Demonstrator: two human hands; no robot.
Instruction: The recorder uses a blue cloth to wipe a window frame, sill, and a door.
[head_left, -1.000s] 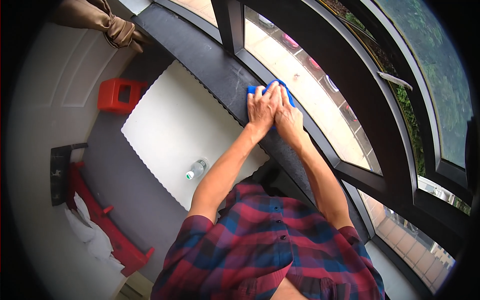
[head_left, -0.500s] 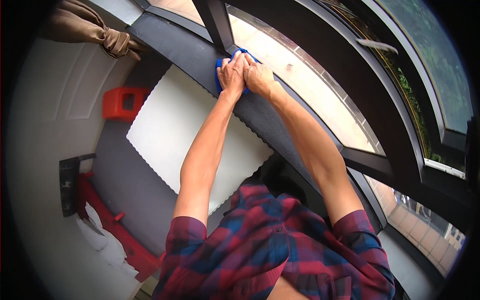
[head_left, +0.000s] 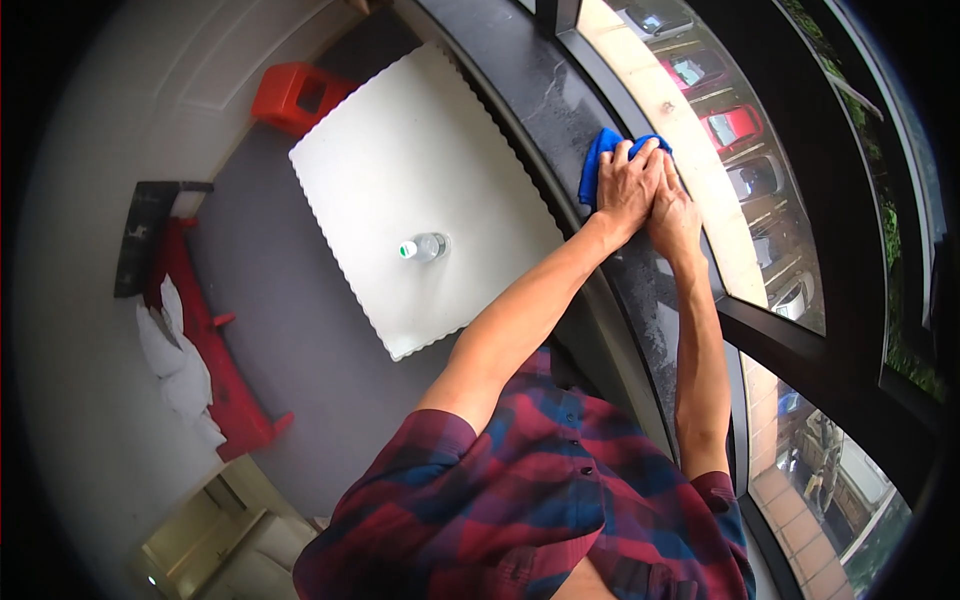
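Observation:
A bunched blue cloth (head_left: 592,172) lies on the dark stone window sill (head_left: 540,85), close against the window frame. My left hand (head_left: 627,190) presses down on it with bent fingers, gripping its folds. Pushed up against that hand, my right hand (head_left: 674,218) has its fingers curled over the cloth's right side, and the fingertips of both hands meet. Part of the cloth is hidden under my hands. Pale wet-looking streaks show on the sill around them.
Left of the sill stands a white scallop-edged table (head_left: 400,130) with a clear bottle (head_left: 428,247) on it. Beyond are a red stool (head_left: 295,98) and a red bench (head_left: 235,400) with white cloths. Dark window frames (head_left: 775,330) rise on the right, with parked cars outside.
My hands and the blue cloth have slid along the sill to the right and slightly nearer. The view has turned, bringing the bottle on the table and the parked cars into sight.

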